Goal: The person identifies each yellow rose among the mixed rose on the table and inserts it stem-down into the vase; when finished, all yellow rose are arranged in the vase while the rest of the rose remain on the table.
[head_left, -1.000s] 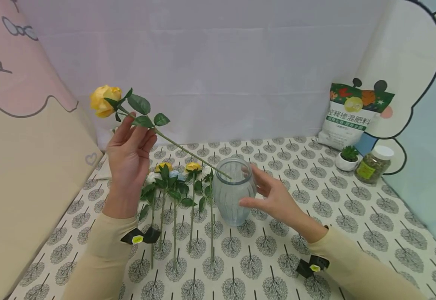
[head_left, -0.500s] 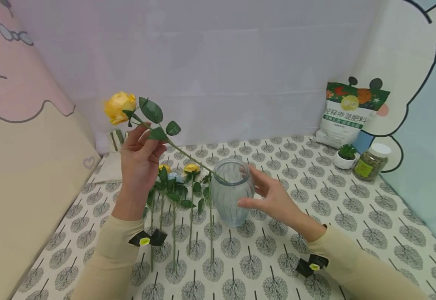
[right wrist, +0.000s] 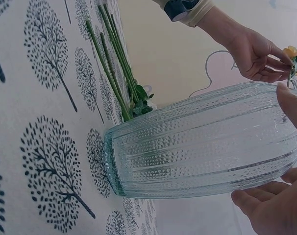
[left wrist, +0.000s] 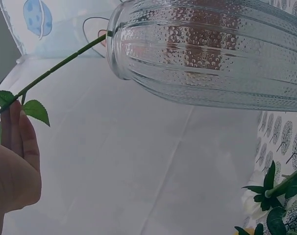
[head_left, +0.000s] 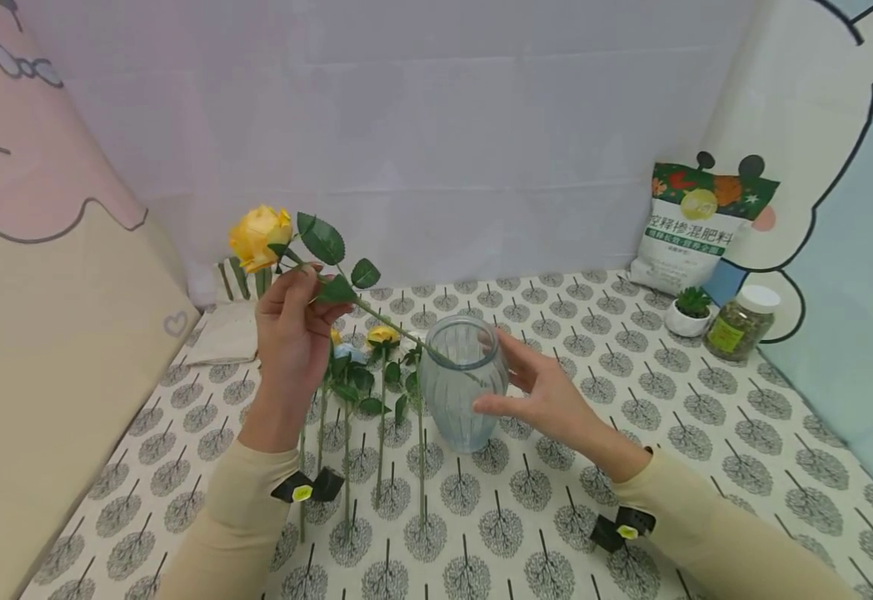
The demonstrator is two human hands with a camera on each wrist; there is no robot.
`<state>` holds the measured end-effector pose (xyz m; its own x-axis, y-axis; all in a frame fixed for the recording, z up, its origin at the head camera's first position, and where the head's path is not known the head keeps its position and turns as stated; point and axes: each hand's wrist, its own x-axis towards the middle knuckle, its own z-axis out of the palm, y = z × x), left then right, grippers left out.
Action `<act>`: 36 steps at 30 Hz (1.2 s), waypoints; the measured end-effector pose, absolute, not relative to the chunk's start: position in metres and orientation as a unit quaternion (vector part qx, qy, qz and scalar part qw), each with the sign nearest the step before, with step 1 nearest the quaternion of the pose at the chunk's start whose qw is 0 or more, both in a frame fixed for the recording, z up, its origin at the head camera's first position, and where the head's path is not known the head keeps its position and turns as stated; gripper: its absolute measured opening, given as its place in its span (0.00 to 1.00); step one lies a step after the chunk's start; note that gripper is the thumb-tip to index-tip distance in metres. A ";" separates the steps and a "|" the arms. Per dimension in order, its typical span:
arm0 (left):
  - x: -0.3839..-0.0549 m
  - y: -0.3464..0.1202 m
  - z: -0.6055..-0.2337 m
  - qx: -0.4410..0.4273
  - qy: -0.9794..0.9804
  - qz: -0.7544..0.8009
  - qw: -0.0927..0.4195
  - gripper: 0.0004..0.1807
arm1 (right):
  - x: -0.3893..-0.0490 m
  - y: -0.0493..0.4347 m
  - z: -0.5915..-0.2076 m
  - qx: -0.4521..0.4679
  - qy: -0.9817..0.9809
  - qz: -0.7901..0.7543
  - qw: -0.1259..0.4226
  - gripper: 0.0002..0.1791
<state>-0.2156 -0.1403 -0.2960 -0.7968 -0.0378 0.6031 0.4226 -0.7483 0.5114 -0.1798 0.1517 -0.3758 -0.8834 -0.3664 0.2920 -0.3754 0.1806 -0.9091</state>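
Note:
In the head view my left hand (head_left: 290, 333) pinches a yellow rose (head_left: 260, 237) by its stem, just below the bloom. The stem slants down to the right, and its lower end is inside the mouth of a clear ribbed glass vase (head_left: 462, 408). My right hand (head_left: 556, 400) holds the vase from the right side, thumb in front and fingers behind. The vase stands upright on the patterned cloth. In the left wrist view the green stem (left wrist: 65, 61) crosses the vase's rim. The right wrist view shows my thumb and fingers on either side of the vase (right wrist: 202, 142).
Several roses (head_left: 384, 337) with long stems lie left of the vase, partly behind my left arm. A folded cloth (head_left: 226, 333) is at the back left. At the back right are a fertilizer bag (head_left: 687, 229), a small potted succulent (head_left: 691, 312) and a lidded jar (head_left: 740, 325).
My left hand has moved right and down with the yellow rose, and the stem's end has gone deeper into the vase. The right hand and the vase have stayed in place.

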 end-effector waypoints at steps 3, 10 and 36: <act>-0.216 -0.138 -0.296 -0.284 -0.343 -0.884 0.145 0.04 | -0.180 0.152 -0.377 0.242 -0.767 0.594 0.006 0.57; -0.217 -0.137 -0.298 -0.275 -0.376 -0.870 0.160 0.09 | -0.180 0.152 -0.377 0.251 -0.764 0.594 0.007 0.57; -0.217 -0.120 -0.308 -0.224 -0.448 -0.857 0.118 0.10 | -0.181 0.152 -0.378 0.249 -0.764 0.595 0.009 0.57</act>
<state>-0.2166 -0.1202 -0.3077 -0.8712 -0.0019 0.4909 0.4038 -0.5713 0.7146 -0.1806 0.1521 -0.3776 -0.8761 -0.3691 0.3102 -0.3913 0.1685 -0.9047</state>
